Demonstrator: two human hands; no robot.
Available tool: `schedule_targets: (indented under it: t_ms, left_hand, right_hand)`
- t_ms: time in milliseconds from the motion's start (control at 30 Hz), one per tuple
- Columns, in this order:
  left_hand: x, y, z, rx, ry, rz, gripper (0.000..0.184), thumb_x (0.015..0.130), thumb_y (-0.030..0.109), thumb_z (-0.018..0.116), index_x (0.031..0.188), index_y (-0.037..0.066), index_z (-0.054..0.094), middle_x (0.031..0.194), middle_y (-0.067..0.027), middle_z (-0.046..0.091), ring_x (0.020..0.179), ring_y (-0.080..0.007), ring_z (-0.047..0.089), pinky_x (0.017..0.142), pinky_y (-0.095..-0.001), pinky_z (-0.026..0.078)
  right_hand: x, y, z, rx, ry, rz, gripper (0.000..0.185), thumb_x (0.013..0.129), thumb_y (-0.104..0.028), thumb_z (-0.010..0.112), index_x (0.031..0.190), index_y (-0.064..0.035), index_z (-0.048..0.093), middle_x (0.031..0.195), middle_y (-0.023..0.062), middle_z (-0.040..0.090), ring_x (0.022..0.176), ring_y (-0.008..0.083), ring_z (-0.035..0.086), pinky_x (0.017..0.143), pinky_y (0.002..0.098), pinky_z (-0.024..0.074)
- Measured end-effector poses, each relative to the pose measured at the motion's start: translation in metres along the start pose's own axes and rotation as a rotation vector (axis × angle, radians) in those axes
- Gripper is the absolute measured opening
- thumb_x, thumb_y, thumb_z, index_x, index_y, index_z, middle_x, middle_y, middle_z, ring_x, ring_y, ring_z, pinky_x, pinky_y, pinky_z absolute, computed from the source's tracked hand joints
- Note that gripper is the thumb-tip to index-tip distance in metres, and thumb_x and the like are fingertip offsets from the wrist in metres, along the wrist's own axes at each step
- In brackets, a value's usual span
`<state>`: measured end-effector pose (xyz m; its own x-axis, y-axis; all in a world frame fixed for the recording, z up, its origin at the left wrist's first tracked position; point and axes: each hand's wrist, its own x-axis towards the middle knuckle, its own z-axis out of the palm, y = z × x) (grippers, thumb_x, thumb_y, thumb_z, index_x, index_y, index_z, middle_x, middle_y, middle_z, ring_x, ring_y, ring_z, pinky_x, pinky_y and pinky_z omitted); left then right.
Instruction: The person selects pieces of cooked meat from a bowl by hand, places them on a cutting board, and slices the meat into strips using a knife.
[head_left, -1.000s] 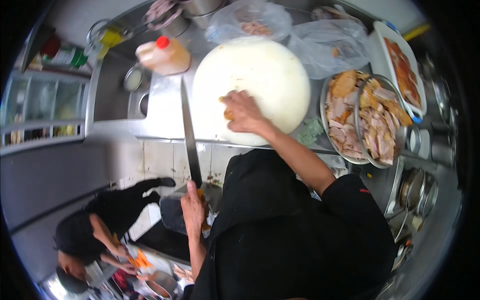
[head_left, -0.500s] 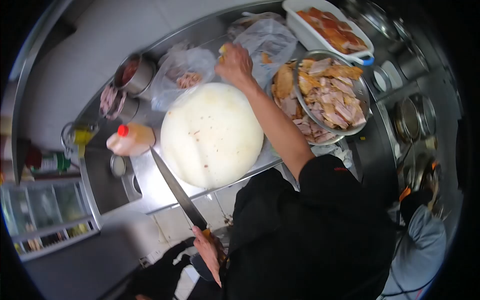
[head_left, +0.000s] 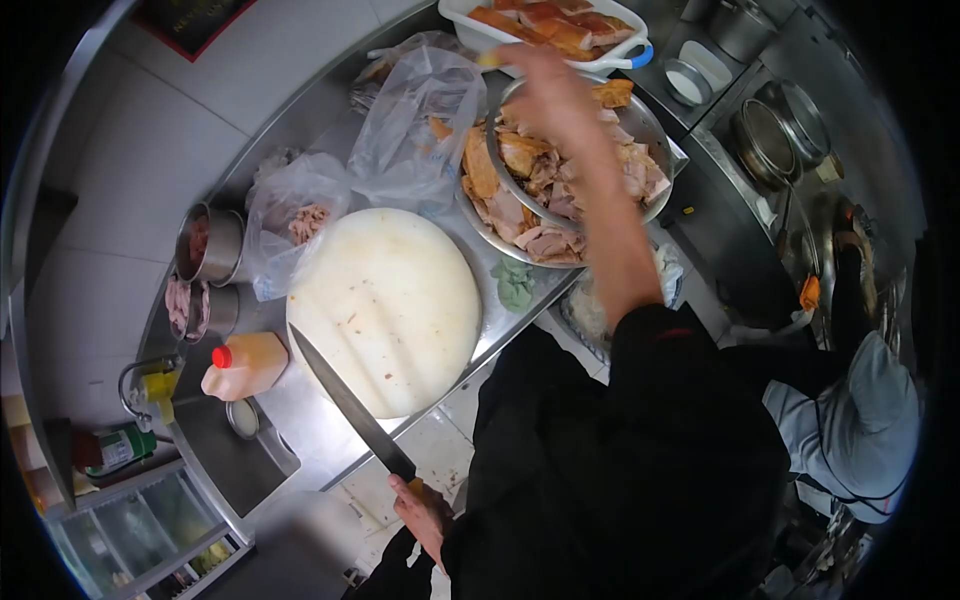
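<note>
My left hand [head_left: 425, 512] is wrapped round the handle of a long knife [head_left: 350, 405]; its blade slants up-left with the tip over a round white cutting board [head_left: 400, 290]. Small brown scraps lie on the board. My right hand [head_left: 545, 80], smeared by motion, is above the upper metal bowl [head_left: 655, 120] of cut cooked meat. At its fingertips is a small yellow piece [head_left: 489, 60] whose kind I cannot make out. A second wide bowl [head_left: 520, 257] with more meat sits partly beneath the first.
Clear plastic bags [head_left: 415, 130], one with meat scraps, lie behind the board. A white dish [head_left: 633, 25] of roasted meat stands at the back. Metal pots [head_left: 222, 250], a red-capped jug [head_left: 245, 365] and a sink [head_left: 235, 470] are leftward. Another person's sleeve [head_left: 870, 410] shows at right.
My right hand has moved from beside the bags to over the bowl, the yellow piece at its fingertips. The view has shifted; my left hand still grips the knife.
</note>
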<state>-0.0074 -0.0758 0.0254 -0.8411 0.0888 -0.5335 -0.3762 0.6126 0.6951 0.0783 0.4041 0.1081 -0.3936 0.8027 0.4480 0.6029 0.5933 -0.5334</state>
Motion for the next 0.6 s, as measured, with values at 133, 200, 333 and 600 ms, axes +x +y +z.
schedule_targets:
  t_ms: [133,200,333,600]
  left_hand:
    - [0.001,0.002,-0.002,0.014,0.017,0.015,0.073,0.097,0.075,0.035,0.065,0.009,0.04,0.049,-0.0012,0.037,0.037,-0.0144,0.036,0.037,-0.0308,0.026]
    - [0.003,0.005,-0.001,0.016,0.019,0.007,0.073,0.096,0.075,0.035,0.066,0.009,0.041,0.048,-0.001,0.037,0.037,-0.0145,0.037,0.036,-0.0305,0.027]
    - [0.006,0.003,-0.013,0.081,-0.101,-0.049,0.065,0.097,0.065,0.048,0.094,0.0,0.052,0.067,-0.0105,0.049,0.053,-0.0219,0.049,0.05,-0.036,0.041]
    - [0.012,-0.018,-0.007,-0.08,-0.089,-0.011,0.072,0.094,0.076,0.042,0.071,0.008,0.046,0.053,-0.0013,0.038,0.04,-0.0132,0.037,0.039,-0.03,0.028]
  right_hand:
    - [0.017,0.126,-0.034,-0.54,-0.32,0.14,0.053,0.076,-0.008,0.074,0.128,-0.0088,0.064,0.126,0.0167,0.066,0.118,0.0346,0.061,0.098,0.0426,0.0506]
    - [0.013,0.163,-0.042,-0.567,-0.435,-0.003,0.055,0.079,-0.013,0.075,0.132,-0.0078,0.061,0.127,0.0177,0.066,0.119,0.0358,0.061,0.099,0.0431,0.0495]
    - [0.002,0.166,-0.081,-0.204,-0.466,0.067,0.052,0.09,-0.025,0.072,0.135,-0.0027,0.058,0.12,0.0193,0.069,0.114,0.0341,0.064,0.097,0.0413,0.0494]
    - [-0.029,0.103,-0.127,0.346,-0.494,0.204,0.047,0.097,-0.033,0.068,0.13,-0.0008,0.062,0.097,-0.0002,0.067,0.08,0.0078,0.059,0.07,0.0232,0.0501]
